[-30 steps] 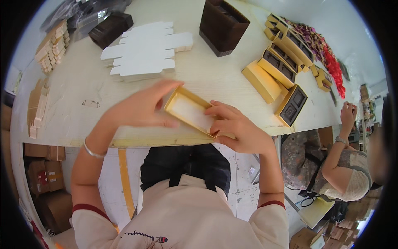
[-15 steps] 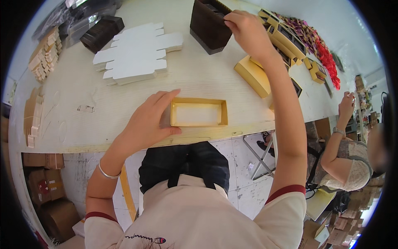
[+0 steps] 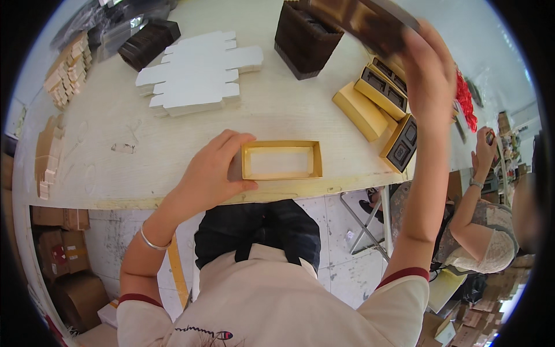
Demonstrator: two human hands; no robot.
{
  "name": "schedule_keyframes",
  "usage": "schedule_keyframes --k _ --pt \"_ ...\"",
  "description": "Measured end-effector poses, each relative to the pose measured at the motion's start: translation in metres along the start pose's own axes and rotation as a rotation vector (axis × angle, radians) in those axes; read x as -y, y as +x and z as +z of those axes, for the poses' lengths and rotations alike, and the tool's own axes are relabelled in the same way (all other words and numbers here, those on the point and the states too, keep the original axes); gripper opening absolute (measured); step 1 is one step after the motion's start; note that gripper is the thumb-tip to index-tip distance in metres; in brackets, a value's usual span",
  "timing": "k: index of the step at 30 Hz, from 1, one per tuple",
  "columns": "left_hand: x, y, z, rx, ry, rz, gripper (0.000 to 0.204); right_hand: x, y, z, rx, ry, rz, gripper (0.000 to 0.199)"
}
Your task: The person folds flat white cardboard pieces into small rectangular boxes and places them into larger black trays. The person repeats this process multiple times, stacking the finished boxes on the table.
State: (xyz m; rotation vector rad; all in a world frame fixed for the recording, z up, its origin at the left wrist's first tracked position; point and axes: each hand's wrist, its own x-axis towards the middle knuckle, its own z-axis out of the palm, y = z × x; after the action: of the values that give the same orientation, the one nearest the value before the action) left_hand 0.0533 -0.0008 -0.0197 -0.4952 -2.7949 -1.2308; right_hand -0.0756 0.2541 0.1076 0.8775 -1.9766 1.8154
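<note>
An open gold cardboard box (image 3: 281, 177) with a pale bottom lies near the table's front edge. My left hand (image 3: 215, 168) grips its left end, with the fingers at the far side and the thumb at the near side. Raised at the upper right, my right hand (image 3: 429, 81) is closed on a dark brown plastic insert tray (image 3: 367, 23), blurred by motion. Below and left of that tray stands a stack of similar brown insert trays (image 3: 306, 43). Several gold boxes (image 3: 361, 110), some with dark inserts showing, lie near my right forearm.
Flat white box blanks (image 3: 193, 75) are piled left of centre. Another bundle of brown trays (image 3: 149, 45) lies behind them, with clear plastic bags nearby. Folded card pieces (image 3: 68, 72) line the left edge. At right, another person's hand (image 3: 484, 151) holds a small object.
My right hand has drawn a brown insert tray from the stack and moved up and right with it. My left hand stays at the gold box.
</note>
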Motion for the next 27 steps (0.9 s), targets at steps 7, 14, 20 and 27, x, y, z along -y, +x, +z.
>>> schedule_keyframes --k 7,14,20,27 --pt "-0.026 0.002 0.003 -0.072 0.135 0.044 0.063 -0.002 -0.129 -0.038 -0.087 0.472 0.815 0.025" --pt "-0.031 0.002 0.009 -0.013 0.046 0.102 0.069 -0.01 -0.147 -0.039 -0.006 0.439 0.931 0.03" --pt "-0.027 0.004 0.009 0.098 -0.091 -0.014 0.07 -0.022 -0.14 -0.01 0.256 0.038 0.751 0.034" --pt "-0.022 0.005 0.003 0.158 -0.041 -0.049 0.071 -0.023 -0.136 -0.008 0.546 -0.18 0.382 0.038"
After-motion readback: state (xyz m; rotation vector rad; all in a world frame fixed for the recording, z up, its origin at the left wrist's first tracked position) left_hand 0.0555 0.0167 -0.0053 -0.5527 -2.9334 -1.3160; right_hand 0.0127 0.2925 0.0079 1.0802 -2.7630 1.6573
